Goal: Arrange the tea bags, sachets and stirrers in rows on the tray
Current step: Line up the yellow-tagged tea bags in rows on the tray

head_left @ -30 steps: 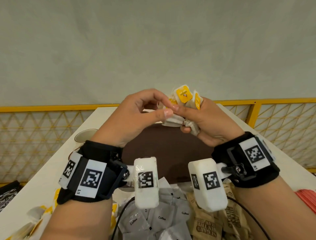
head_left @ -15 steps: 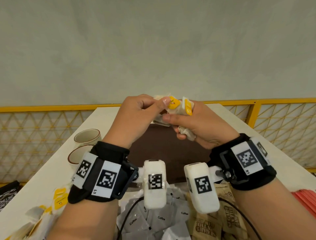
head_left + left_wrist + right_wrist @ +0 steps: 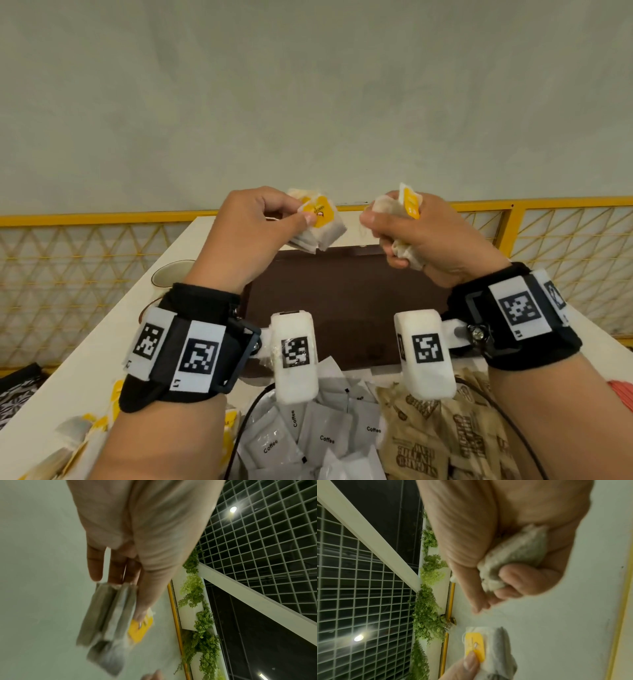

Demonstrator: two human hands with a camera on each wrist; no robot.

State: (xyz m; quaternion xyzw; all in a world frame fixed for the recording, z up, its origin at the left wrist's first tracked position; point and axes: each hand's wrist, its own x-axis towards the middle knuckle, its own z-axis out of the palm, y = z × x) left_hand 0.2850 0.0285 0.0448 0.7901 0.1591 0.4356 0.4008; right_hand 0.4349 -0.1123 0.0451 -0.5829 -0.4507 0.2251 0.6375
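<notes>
Both hands are raised above the dark brown tray (image 3: 342,301). My left hand (image 3: 260,233) pinches a small stack of tea bags (image 3: 317,222) with a yellow tag, thumb on the tag; the same stack (image 3: 109,615) shows edge-on in the left wrist view. My right hand (image 3: 411,236) grips a crumpled bunch of tea bags (image 3: 400,212) with a yellow tag sticking up, also seen as tea bags (image 3: 513,555) squeezed in the fist. The two bunches are apart.
White coffee sachets (image 3: 308,431) and brown sugar sachets (image 3: 445,438) lie heaped near the table's front. More yellow-tagged tea bags (image 3: 78,431) lie front left. Two cups (image 3: 171,274) stand left of the tray. Red stirrers (image 3: 621,394) lie at the right edge.
The hands were together on one bunch of tea bags; now they have pulled apart sideways, the left taking a stack away while the right keeps the rest.
</notes>
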